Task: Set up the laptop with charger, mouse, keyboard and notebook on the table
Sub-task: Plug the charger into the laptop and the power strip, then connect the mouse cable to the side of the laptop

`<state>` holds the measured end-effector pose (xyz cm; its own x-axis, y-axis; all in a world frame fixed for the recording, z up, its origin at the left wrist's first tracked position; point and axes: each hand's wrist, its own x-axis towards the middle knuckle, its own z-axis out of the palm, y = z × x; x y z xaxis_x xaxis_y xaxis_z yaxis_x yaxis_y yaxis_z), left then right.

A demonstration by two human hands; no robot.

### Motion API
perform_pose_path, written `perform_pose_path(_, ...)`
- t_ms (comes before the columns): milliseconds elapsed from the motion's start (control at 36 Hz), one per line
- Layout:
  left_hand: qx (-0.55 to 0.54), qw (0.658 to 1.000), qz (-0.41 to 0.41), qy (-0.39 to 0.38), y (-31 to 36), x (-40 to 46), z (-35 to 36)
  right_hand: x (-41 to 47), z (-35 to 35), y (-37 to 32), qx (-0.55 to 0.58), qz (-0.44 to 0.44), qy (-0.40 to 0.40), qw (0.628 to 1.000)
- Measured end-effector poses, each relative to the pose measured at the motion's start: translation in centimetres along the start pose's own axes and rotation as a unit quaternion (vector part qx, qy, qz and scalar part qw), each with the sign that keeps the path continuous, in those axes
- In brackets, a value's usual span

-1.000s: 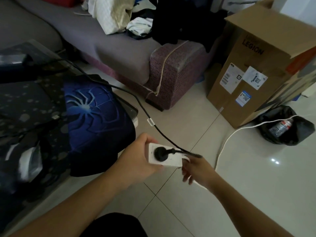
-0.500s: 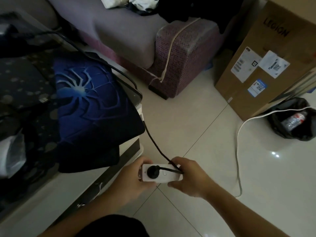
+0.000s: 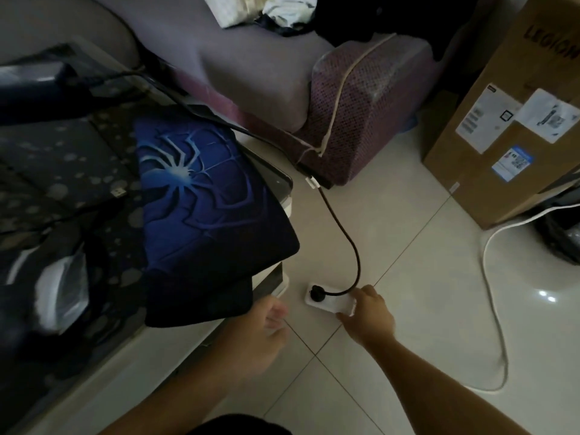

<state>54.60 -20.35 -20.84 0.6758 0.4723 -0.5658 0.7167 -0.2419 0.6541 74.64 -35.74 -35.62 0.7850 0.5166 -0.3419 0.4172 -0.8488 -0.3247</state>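
The white power strip (image 3: 329,301), held up in both hands a second ago, is now lying on the tiled floor (image 3: 408,277) just beside the table (image 3: 282,189), with the black charger plug (image 3: 315,292) seated in it and its cable (image 3: 351,246) running up onto the tabletop. The right hand (image 3: 368,312) is still gripping the strip's near end, while the left hand (image 3: 266,328), blurred, is coming away with fingers loosely apart and empty. The charger is probably powered, leaving the mouse, keyboard and notebook.

power strip (image 3: 329,301) on floor (image 3: 408,277) | right of table (image 3: 276,183) | sofa (image 3: 251,67) behind
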Motion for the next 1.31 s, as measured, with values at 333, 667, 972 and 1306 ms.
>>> perform_pose_path(333,-0.054,0.996,0.05,-0.053,2.4,-0.6,-0.7,0.0,-0.3,-2.5,-0.052,0.039,-0.051,0.997)
perform_pose_path(667,-0.079,0.98,0.102,-0.152,7.3,-7.8,-5.5,-6.7,-11.7,-4.6,-0.076,0.036,-0.168,0.982)
perform_pose_path(972,-0.231,0.961,0.147,-0.049,8.4,-20.1,-14.1,-16.9,-27.2,-19.4,0.152,-0.105,-0.105,0.977)
perform_pose_path(1306,-0.256,0.954,0.073,0.139,-2.1,-30.8,-22.7,-23.9,-24.6,-35.5,0.012,-0.278,-0.008,0.961)
